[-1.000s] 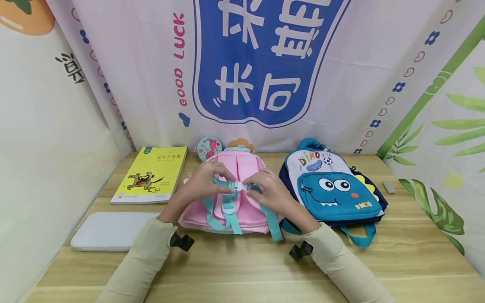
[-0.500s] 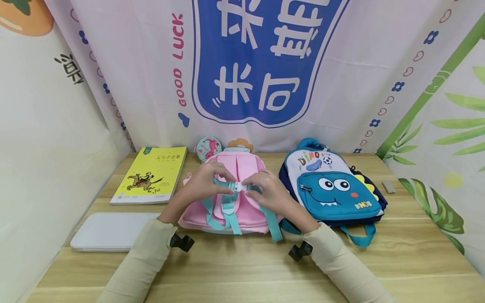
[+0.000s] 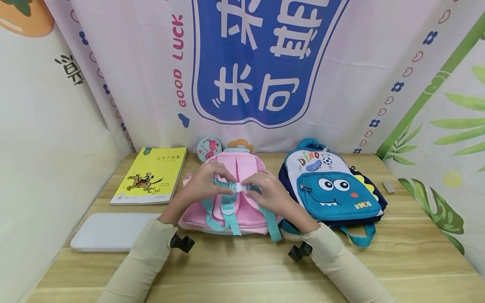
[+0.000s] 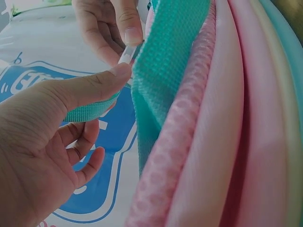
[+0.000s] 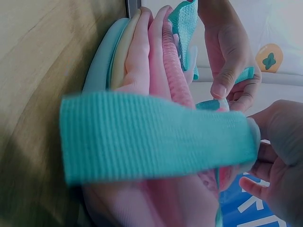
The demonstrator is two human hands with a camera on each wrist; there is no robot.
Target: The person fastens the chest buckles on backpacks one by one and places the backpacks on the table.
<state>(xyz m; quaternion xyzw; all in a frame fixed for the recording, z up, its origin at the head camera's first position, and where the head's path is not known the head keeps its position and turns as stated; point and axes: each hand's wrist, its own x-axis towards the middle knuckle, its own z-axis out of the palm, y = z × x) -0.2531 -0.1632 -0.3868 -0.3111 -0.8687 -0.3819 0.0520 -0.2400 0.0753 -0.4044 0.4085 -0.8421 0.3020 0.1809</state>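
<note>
A pink backpack with teal straps lies straps-up on the table. Over its middle a white plastic buckle sits on a teal cross strap. My left hand pinches the buckle's left end between thumb and fingers, and my right hand pinches its right end. In the left wrist view the white buckle shows between both thumbs, with teal webbing passing through the left fingers. A wide teal strap crosses the right wrist view. Fingers partly hide the buckle; whether its halves are fully joined I cannot tell.
To the right lies a blue dinosaur backpack, with a small grey object beyond it. A yellow book and a white flat case are on the left. A round teal pouch is behind the pink backpack, before a printed curtain.
Both hands stay at the buckle with almost no movement. The view has shifted only very slightly.
</note>
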